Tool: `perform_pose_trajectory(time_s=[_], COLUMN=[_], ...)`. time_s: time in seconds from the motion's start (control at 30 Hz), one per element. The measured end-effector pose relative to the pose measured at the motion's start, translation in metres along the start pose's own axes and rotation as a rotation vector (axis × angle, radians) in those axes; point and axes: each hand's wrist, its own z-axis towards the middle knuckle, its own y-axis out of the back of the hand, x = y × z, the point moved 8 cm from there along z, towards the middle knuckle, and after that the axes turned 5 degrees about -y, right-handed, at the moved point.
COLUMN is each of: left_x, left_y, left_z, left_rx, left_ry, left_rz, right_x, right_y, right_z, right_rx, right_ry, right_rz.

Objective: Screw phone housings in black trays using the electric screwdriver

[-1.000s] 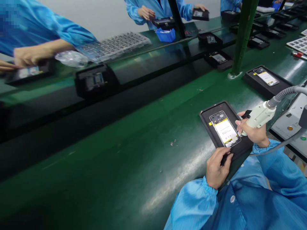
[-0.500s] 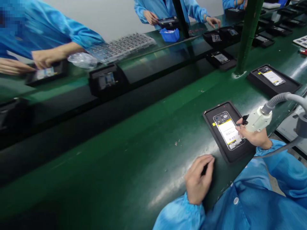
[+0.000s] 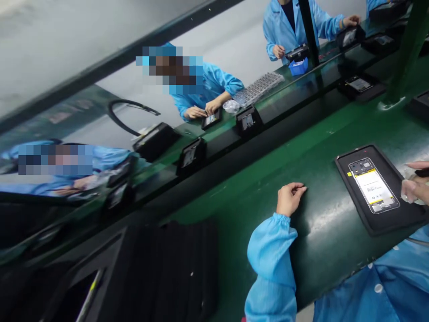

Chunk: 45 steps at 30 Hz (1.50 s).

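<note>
Left hand (image 3: 288, 199) resting on the green belt (image 3: 254, 197), fingers curled loosely under, holding nothing, well apart from the tray (image 3: 380, 190). Seems parked there as a brace, sleeve (image 3: 271, 264) lying along the near edge of the belt.

Right hand (image 3: 415, 185) cut off by the frame's right edge, just beside the tray's right rim, fingers bent around something pale and rounded. Grip itself not readable: too little of the hand in view to tell whether clenched or slack.

Phone (image 3: 373, 184) lying flat in the tray's recess, back cover off, white-and-yellow battery label up, dark board end pointing away. Placed open side up presumably so the insides stay reachable from above; snug recess keeps it from sliding on the belt. Tray set slantwise across the belt, close to the near edge, within reach of the right hand.

Across the line, more trays (image 3: 248, 120) standing on the raised far rail, some propped on edge, likely to face the people opposite. Co-worker's hands (image 3: 201, 111) in blue sleeves over a small tray there. Beside them a keyboard-like grid (image 3: 258, 88) and a clear plastic bag (image 3: 231, 106). Farther along, a blue bin (image 3: 298, 67) near a second person. Green post (image 3: 407, 49) rising from the belt at right.
</note>
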Motion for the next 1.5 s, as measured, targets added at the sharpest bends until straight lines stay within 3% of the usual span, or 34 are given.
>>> perform_pose_trajectory(time_s=[0.13, 0.23, 0.4, 0.53, 0.6, 0.77, 0.87, 1.0, 1.5], left_x=[-0.012, -0.019, -0.027, -0.038, -0.055, -0.113, -0.129, -0.128, -0.118], left_y=[-0.009, -0.006, 0.017, 0.021, 0.006, -0.057, -0.079, -0.085, -0.081], left_z=[0.016, 0.019, 0.011, -0.004, -0.013, -0.038, -0.047, -0.05, -0.048], left_rx=[0.087, 0.084, -0.047, -0.155, -0.159, -0.06, -0.047, -0.074, -0.156], left_ry=[-0.005, -0.042, -0.125, -0.167, -0.213, -0.384, -0.432, -0.427, -0.369], left_rz=[0.067, 0.089, 0.039, -0.082, -0.181, -0.426, -0.528, -0.606, -0.636], right_x=[0.008, 0.007, 0.016, 0.025, 0.029, 0.045, 0.045, 0.041, 0.037], right_y=[0.016, 0.022, 0.028, 0.012, -0.004, -0.058, -0.082, -0.094, -0.1], right_z=[-0.006, -0.009, -0.004, 0.006, 0.013, 0.026, 0.03, 0.031, 0.03], right_rx=[-0.067, -0.05, -0.06, -0.041, -0.019, 0.091, 0.149, 0.183, 0.191], right_ry=[-0.006, -0.019, 0.013, 0.017, -0.013, -0.004, -0.05, -0.059, -0.03], right_rz=[0.079, 0.179, 0.233, 0.314, 0.379, 0.476, 0.511, 0.513, 0.429])
